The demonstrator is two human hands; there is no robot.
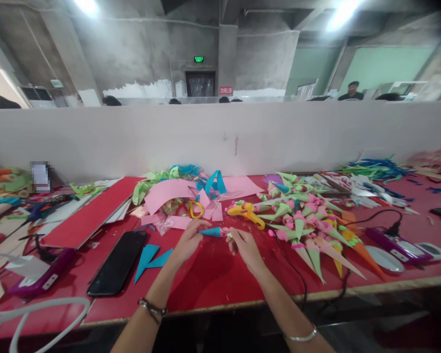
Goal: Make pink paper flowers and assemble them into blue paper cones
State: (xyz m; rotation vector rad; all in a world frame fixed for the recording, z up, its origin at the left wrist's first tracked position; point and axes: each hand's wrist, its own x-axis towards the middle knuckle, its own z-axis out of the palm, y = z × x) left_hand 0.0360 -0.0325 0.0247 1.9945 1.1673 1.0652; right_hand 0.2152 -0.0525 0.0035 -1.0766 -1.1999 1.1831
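Note:
Between my hands, above the red table (pixel 213 274), is a small blue paper cone (pixel 210 232) with pink paper trim at its wide end. My left hand (pixel 191 240) pinches the cone near its pointed end. At the pink end, the fingers of my right hand (pixel 243 246) are closed on the trim, where a bit of pale green shows. A yellow glue gun (pixel 247 214) lies just beyond my right hand. To the right is a heap of finished-looking paper cones (pixel 301 220) in green, pink and orange. Blue paper pieces (pixel 150 259) lie left of my left wrist.
A black phone (pixel 118 264) lies at the left, near a purple power strip (pixel 46 274). Pink paper sheets (pixel 169 194) and yellow-handled scissors (pixel 196 210) are behind my hands. Another purple power strip (pixel 395 245) stands right, with black cables nearby. A white partition (pixel 191 132) closes the back.

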